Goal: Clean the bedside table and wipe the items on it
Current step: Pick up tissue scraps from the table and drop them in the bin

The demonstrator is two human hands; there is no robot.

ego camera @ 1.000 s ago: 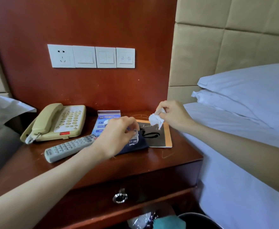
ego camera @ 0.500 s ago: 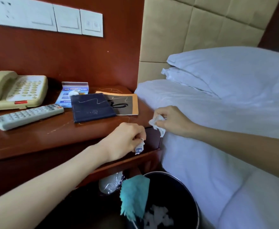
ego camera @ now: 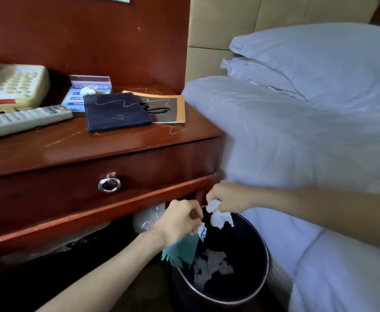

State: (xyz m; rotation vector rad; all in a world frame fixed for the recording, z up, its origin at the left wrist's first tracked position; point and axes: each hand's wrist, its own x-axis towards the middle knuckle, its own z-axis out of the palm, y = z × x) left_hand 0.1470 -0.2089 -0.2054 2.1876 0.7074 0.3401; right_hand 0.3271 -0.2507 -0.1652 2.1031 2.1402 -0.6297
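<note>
Both hands hover over the bin (ego camera: pixel 266 262): right (ego camera: pixel 227 197) grips crumpled tissue (ego camera: pixel 219 216), left (ego camera: pixel 180 219) pinches a wrapper (ego camera: pixel 202 231).

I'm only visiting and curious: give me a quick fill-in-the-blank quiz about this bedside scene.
1. The right hand grips a tissue and the left hand pinches a scrap over the black ____.
2. The dark folder partly covers an ____ booklet.
3. The remote lies in front of the ____.
Missing words: bin; orange; phone.
</note>
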